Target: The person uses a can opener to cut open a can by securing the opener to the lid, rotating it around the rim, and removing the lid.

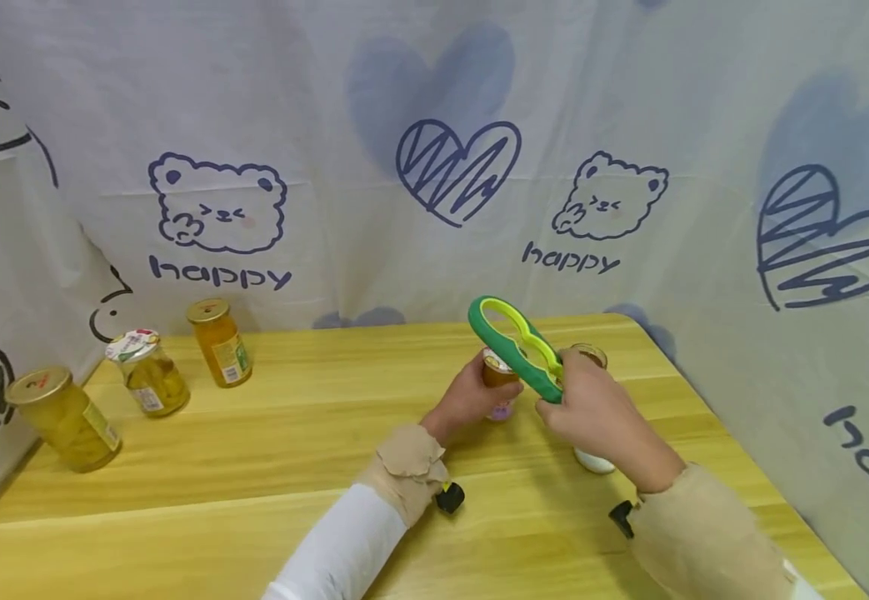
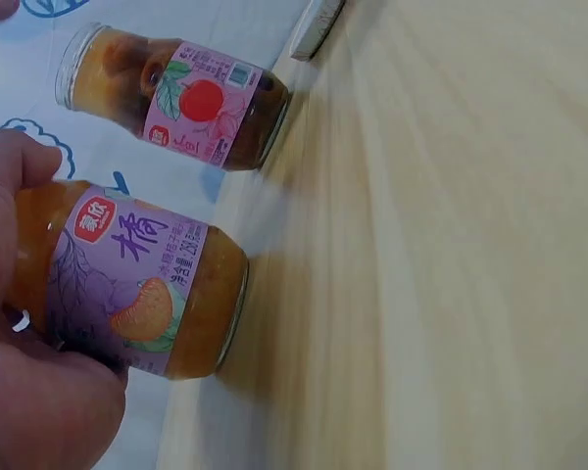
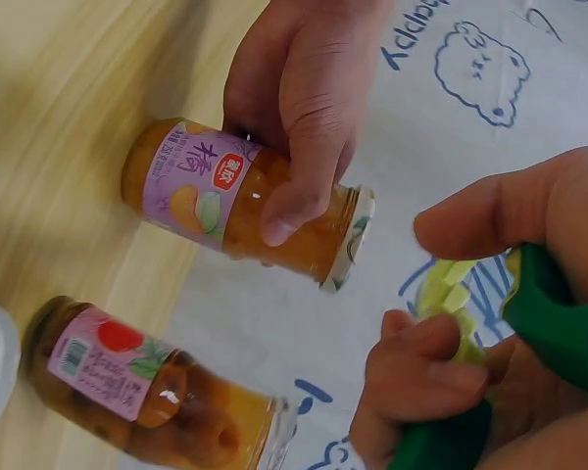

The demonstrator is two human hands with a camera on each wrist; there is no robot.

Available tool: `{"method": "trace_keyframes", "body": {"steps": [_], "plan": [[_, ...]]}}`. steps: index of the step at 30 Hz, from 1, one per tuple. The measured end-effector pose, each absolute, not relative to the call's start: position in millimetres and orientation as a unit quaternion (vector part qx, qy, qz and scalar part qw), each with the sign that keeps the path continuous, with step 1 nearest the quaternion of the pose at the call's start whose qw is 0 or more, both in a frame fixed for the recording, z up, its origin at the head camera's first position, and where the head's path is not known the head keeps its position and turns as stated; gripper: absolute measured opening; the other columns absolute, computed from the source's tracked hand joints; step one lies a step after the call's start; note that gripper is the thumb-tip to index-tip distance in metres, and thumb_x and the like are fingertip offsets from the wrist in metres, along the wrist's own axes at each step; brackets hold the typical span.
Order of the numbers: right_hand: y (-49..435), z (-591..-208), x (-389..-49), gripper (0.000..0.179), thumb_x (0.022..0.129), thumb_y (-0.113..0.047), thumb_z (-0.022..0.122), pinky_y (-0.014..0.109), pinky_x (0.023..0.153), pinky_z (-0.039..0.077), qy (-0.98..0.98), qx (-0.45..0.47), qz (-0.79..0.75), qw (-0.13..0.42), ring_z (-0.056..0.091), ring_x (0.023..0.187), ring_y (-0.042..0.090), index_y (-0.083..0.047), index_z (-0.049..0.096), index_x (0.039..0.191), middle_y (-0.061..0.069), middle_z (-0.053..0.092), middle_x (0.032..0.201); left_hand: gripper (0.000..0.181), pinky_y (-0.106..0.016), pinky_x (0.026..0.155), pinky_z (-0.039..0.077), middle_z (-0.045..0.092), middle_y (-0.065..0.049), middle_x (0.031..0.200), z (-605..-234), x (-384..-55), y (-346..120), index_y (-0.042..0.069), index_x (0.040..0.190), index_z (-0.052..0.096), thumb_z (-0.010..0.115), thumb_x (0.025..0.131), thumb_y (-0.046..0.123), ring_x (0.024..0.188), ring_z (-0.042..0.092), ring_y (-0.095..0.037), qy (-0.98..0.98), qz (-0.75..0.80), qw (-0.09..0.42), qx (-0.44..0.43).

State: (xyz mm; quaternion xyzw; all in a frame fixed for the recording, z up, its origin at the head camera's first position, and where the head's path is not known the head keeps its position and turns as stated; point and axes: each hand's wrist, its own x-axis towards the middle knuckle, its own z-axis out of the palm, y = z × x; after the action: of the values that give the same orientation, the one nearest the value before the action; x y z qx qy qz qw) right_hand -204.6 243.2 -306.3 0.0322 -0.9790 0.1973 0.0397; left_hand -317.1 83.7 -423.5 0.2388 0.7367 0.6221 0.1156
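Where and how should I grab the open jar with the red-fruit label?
I'd grip the open jar around its labelled body, coming from the right: it stands upright and lidless, so tilting could spill it, and the left hand holds the orange-fruit jar on its left.

From behind the left hand point(image 1: 470, 400) and right hand point(image 1: 605, 417), the head view looks forward and down; close in, both sideways-turned wrist views share the left's orange jar point(image 2: 132, 284).
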Motion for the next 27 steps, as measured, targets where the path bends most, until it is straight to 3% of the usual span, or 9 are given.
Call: {"method": "trace_keyframes", "body": {"steps": [6,13,19,24,27], "plan": [[224,-312,-217,0.043,0.088,-0.023,0.064,0.038,0.061,0.045,-0.992,0.004,0.125,0.027,0.054,0.074,0.027,0.006,0.051,0.116,0.015,0.055,0.093,0.053,-0.029,0.088,0.057,0.067,-0.018,0.129,-427,-309,86,0.008,0.144,0.048,0.071,0.098,0.018,0.101,0.067,-0.018,0.745,0.621,0.103,0.222],[210,-317,-231,0.05,0.086,-0.027,0.069,0.046,0.059,0.054,-0.997,-0.036,0.052,0.033,0.057,0.073,0.032,0.01,0.051,0.116,0.022,0.055,0.1,0.057,-0.039,0.106,0.053,0.063,-0.016,0.141,-428,-309,88,0.008,0.147,0.047,0.071,0.096,0.015,0.119,0.062,-0.023,0.744,0.621,0.102,0.225],[205,-319,-237,0.049,0.086,-0.028,0.068,0.049,0.06,0.056,-0.998,-0.042,0.042,0.029,0.059,0.073,0.034,0.01,0.051,0.113,0.022,0.055,0.098,0.066,-0.028,0.086,0.051,0.061,-0.018,0.142,-428,-309,86,0.007,0.152,0.043,0.069,0.091,0.009,0.104,0.061,-0.019,0.735,0.627,0.116,0.231],[202,-319,-239,0.049,0.086,-0.027,0.069,0.05,0.061,0.056,-0.998,-0.054,0.034,0.019,0.062,0.075,0.036,0.009,0.05,0.113,0.021,0.055,0.098,0.067,-0.033,0.099,0.051,0.06,-0.016,0.145,-428,-308,86,0.008,0.153,0.042,0.068,0.092,0.01,0.116,0.06,-0.02,0.735,0.623,0.116,0.242],[198,-318,-240,0.058,0.086,-0.03,0.071,0.052,0.065,0.057,-0.998,-0.062,0.02,0.002,0.063,0.078,0.037,0.011,0.047,0.119,0.023,0.055,0.1,0.068,-0.039,0.106,0.05,0.059,-0.014,0.147,-427,-307,85,0.01,0.155,0.04,0.069,0.093,0.01,0.123,0.059,-0.021,0.73,0.628,0.121,0.241]]}}
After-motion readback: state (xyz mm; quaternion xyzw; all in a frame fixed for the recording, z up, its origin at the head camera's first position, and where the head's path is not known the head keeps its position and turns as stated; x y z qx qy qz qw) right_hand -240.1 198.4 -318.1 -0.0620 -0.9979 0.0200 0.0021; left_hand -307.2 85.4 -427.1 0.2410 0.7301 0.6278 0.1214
